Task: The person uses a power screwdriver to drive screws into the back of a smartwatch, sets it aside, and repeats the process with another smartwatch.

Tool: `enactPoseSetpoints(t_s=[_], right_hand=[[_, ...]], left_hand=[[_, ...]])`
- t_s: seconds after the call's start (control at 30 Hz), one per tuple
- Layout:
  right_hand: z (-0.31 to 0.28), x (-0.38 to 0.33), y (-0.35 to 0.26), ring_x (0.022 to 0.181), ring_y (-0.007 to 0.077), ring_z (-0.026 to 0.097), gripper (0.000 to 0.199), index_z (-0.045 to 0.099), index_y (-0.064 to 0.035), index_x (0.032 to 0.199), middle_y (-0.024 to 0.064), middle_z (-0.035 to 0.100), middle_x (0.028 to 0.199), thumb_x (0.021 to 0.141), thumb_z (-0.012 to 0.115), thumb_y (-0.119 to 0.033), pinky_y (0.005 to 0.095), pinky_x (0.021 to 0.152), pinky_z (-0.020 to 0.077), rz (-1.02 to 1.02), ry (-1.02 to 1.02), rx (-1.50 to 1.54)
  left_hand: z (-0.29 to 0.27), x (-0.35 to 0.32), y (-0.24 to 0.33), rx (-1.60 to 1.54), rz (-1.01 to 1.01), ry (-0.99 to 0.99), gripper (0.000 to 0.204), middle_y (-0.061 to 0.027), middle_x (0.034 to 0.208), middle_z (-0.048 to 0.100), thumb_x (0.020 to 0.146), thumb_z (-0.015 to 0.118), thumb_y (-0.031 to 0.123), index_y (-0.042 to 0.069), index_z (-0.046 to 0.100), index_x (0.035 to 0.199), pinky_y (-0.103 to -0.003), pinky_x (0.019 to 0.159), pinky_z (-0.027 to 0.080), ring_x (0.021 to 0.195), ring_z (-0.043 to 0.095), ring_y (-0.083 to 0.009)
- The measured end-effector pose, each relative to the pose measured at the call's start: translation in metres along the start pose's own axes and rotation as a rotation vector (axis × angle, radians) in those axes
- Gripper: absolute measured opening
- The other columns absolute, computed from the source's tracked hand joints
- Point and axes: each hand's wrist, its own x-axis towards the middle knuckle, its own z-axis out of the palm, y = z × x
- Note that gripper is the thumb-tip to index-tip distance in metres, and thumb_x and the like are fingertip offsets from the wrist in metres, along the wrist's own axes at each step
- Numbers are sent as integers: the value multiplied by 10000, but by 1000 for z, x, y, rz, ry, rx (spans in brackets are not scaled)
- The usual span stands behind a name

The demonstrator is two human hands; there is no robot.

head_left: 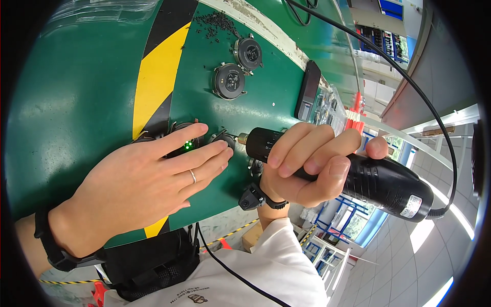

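My right hand [317, 163] is wrapped round a black corded electric screwdriver [386, 187], which points left. Its brass-coloured tip meets the edge of a tilted round watch case [225, 139]. My left hand [128, 184] reaches in from the left, its fingertips pressed on that watch case and steadying it; the thumb is hidden. Beneath its index finger is another watch case [176, 148] with glowing green lights. A further dark case [146, 136] is partly covered by the hand. Below the screwdriver tip, a small round watch part [255, 167] shows beside my right wrist.
Two watch cases [229, 81] lie face down farther off, near a scatter of tiny black screws [217, 23]. A black phone-like device [308, 89] rests by the table's far right edge. Yellow-black tape [158, 77] crosses the green table. The screwdriver's cable [409, 77] arcs at right.
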Motion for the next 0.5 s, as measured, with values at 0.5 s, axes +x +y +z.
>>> enactPoseSetpoints(t_s=[0.5], right_hand=[[6, -1, -2, 453, 136, 423, 436, 283, -36, 1456, 52, 440, 764, 1038, 394, -87, 292, 347, 455, 8, 50, -48]], left_hand=[[3, -2, 1, -15, -7, 27, 761, 47, 1510, 506, 850, 682, 524, 108, 523, 1468, -413, 1258, 252, 1448, 374, -127]])
